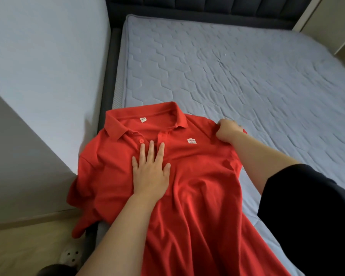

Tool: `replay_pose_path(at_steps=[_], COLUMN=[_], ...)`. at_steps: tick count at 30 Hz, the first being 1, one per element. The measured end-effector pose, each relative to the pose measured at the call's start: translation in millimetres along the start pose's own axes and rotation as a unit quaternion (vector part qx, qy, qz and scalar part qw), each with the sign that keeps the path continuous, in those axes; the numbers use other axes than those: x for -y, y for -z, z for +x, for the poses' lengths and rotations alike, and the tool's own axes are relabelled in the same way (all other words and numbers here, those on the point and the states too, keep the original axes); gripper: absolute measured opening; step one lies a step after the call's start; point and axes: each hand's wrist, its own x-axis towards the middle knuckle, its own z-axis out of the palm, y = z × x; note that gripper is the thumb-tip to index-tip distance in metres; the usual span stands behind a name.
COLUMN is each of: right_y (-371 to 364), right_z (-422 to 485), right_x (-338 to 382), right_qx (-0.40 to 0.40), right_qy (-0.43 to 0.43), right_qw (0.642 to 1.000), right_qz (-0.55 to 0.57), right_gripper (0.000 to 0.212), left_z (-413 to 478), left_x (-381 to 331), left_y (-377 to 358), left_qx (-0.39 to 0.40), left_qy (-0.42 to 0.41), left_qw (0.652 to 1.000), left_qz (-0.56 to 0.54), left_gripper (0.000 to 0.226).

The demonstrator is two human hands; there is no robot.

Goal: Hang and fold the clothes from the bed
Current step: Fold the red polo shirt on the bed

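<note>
Head view: one red polo shirt [197,176] is laid face up, wrinkled, on the near left of the grey quilted mattress [247,76], with one sleeve draped over the edge. One white chest logo [191,141] and one white neck label [143,119] are seen. Left hand [150,174] is pressed flat on the chest, fingers straight. Right hand [228,131] is curled, with shoulder fabric pinched. One dark headboard [187,6] is seen beyond.
</note>
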Motion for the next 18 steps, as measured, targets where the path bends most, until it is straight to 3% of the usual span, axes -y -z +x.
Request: replay_pose_path(at_steps=[4, 7, 10, 14, 16, 18], right_y=[8, 5, -5, -36, -61, -87], right_z=[12, 2, -31, -103, -128, -136], right_x=[1, 14, 52, 108, 125, 127], right_qx=[-0.232, -0.304, -0.312, -0.292, -0.225, -0.13], right_qy=[-0.042, -0.038, 0.085, 0.281, 0.302, 0.258], right_qw=[0.97, 0.952, 0.945, 0.906, 0.921, 0.955], right_qz=[-0.065, -0.004, 0.055, 0.126, 0.1, 0.07], right_gripper=[0.028, 0.029, 0.04, 0.048, 0.05, 0.053], left_z=[4, 3, 3, -5, -17, -29], left_x=[0, 1, 3, 14, 27, 45], left_y=[-7, -5, 4, 26, 32, 36], left_qx=[0.003, 0.013, 0.0, -0.1, -0.174, -0.25], left_qy=[0.0, -0.006, -0.014, -0.001, 0.035, 0.114], left_qw=[1.0, 1.0, 0.996, 0.97, 0.964, 0.948], left_qz=[0.01, -0.012, -0.088, -0.22, -0.198, -0.16], left_gripper=[0.065, 0.066, 0.064, 0.049, 0.041, 0.036])
